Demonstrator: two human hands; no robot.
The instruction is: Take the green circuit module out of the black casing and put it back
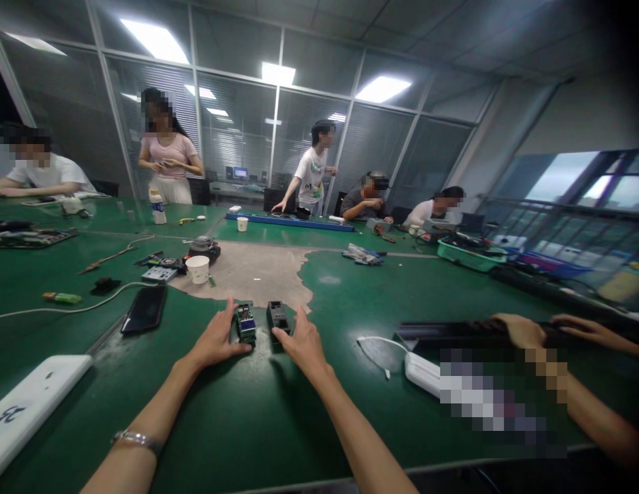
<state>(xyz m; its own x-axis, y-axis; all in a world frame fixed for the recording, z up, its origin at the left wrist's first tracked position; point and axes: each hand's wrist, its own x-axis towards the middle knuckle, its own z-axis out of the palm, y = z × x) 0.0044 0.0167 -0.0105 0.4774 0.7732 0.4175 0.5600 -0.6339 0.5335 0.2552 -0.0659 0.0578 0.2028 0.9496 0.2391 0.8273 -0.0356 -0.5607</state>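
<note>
Over the green table, my left hand (216,337) grips a small circuit board (246,324), with the thumb at its lower end and the fingers along its left side. The board carries a blue-and-white part and other components. Just to its right, a black plastic casing (278,315) is in my right hand (303,343), thumb at the near end and fingers on the right side. A narrow gap separates board and casing. Whether either one rests on the table I cannot tell.
Left of my hands lie a black phone (145,309) and a white power bank-like case (38,412). A paper cup (198,269) stands ahead. At right, another person's hands (519,333) touch a long black bar (447,333). A green basket (471,255) sits farther back.
</note>
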